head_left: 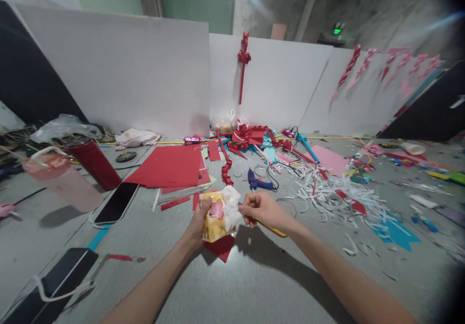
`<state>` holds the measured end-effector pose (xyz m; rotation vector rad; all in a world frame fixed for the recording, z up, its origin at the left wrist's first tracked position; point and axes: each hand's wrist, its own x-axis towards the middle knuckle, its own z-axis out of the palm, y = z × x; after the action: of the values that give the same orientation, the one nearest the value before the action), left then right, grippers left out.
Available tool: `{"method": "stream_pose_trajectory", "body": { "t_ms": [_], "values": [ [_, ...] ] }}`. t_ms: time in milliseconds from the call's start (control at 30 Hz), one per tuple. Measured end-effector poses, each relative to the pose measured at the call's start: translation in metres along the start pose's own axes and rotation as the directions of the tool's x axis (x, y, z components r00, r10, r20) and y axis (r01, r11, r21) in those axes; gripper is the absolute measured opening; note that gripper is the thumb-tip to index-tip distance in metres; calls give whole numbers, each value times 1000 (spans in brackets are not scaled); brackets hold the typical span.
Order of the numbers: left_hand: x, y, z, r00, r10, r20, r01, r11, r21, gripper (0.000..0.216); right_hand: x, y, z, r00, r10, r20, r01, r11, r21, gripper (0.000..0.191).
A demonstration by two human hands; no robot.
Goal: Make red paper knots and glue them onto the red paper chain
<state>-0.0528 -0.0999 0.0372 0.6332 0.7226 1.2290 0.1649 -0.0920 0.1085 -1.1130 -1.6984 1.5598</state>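
At the lower middle of the frame, a yellow tissue pack (214, 223) is being gripped by the left hand (198, 220), with the fingers wrapped round its left edge and the thumb pressed on its printed face. It is being kept just above the table (254, 285). The white tissue (231, 202) sticking out of the pack's top is being pinched between the thumb and fingertips of the right hand (262, 209), which is otherwise curled shut.

The pack is being judged light, soft and easily crushed, with a slick wrapper, so a hold across its sides is being favoured. The tissue is being judged thin and quick to tear, best taken by a gathered fold rather than by one corner.

A yellow stick-like thing (276, 231) is showing under the right hand; whether it is being held cannot be told. A red paper scrap (220, 249) is lying right below the pack. Further up, a blue glue gun (258, 183) is lying near the middle. To the right, white paper shreds (327, 191) are lying scattered, and to the left a dark phone (116, 203) and a large red sheet (167, 166) are lying flat.
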Motion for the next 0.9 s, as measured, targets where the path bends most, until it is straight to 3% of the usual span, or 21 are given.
{"method": "stream_pose_trajectory", "body": {
  "t_ms": [233, 433, 600, 767, 900],
  "values": [
    [-1, 0, 2, 992, 122, 38, -124, 991, 41, 64, 1, 4, 25, 974, -157, -166, 113, 963, -246, 17],
    [-2, -1, 3, 981, 182, 66, -187, 980, 71, 57, -3, 12, 33, 950, -269, -158, 193, 904, -382, 25],
    [-2, 0, 6, 985, 172, 20, -173, 981, 91, 64, -2, 22, 35, 877, -414, -244, 235, 812, -535, 31],
    [4, 2, 3, 990, 128, -65, -127, 992, 25, 71, -3, 14, 33, 784, -471, -404, 221, 820, -528, 30],
    [9, 1, -3, 991, 72, -110, -74, 997, -14, 63, -4, 4, 26, 795, -421, -437, 196, 860, -472, 31]
  ]
}}
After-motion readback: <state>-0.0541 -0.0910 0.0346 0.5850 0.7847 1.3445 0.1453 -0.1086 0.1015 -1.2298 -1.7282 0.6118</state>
